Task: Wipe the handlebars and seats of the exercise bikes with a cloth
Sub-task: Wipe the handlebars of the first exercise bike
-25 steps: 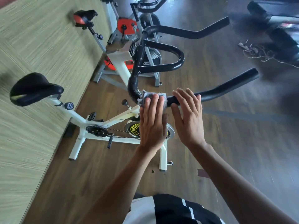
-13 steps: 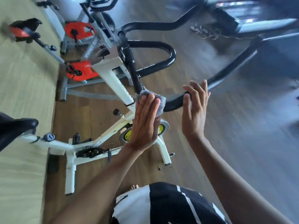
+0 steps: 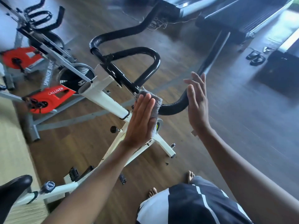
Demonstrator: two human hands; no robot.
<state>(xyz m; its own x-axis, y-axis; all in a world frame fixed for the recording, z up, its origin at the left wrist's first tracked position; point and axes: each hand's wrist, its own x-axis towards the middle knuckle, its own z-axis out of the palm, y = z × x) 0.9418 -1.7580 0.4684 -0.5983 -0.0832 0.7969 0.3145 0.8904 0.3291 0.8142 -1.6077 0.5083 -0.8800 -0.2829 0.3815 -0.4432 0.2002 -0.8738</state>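
- Currently in hand: the handlebars [image 3: 173, 107] of the white bike [image 3: 105, 97], black, with a centre loop and two long outer horns.
- Cloth [image 3: 156, 104]: small, grey, draped over the bar just right of the stem, between the bar and the left palm.
- Left hand [image 3: 142, 120]: fingers straight and held together, pressing the cloth flat onto the bar; nothing is pinched or wrapped.
- Right hand [image 3: 196, 107]: flat, fingers straight and slightly spread, set edge-on at the bend of the right horn. It holds nothing, and whether the palm touches the bar cannot be told.
- Progress, as a judgement: early to middle. The wipe sits at the middle of one bar, and both horns and the centre loop show no cloth on them.
- Seat [image 3: 11, 191] of the white bike: black, at the lower left edge, well apart from both hands, not being wiped.
- Other bikes: a grey bike [image 3: 64, 62] just beyond the white one and a further set of black bars [image 3: 40, 15] at the upper left, with no hand near either. Probably these remain to do, though no surface shows whether it has been cleaned.
- Writing, grey bike: "SPINNER BIKE" along the frame tube [image 3: 49, 75].
- Writing, red guard [image 3: 53, 97]: "CALLIVEN" in white capitals.
- Writing, seat-post knob [image 3: 48, 185]: a round label, too small to read.
- Flywheel [image 3: 76, 78]: a white mark, illegible.
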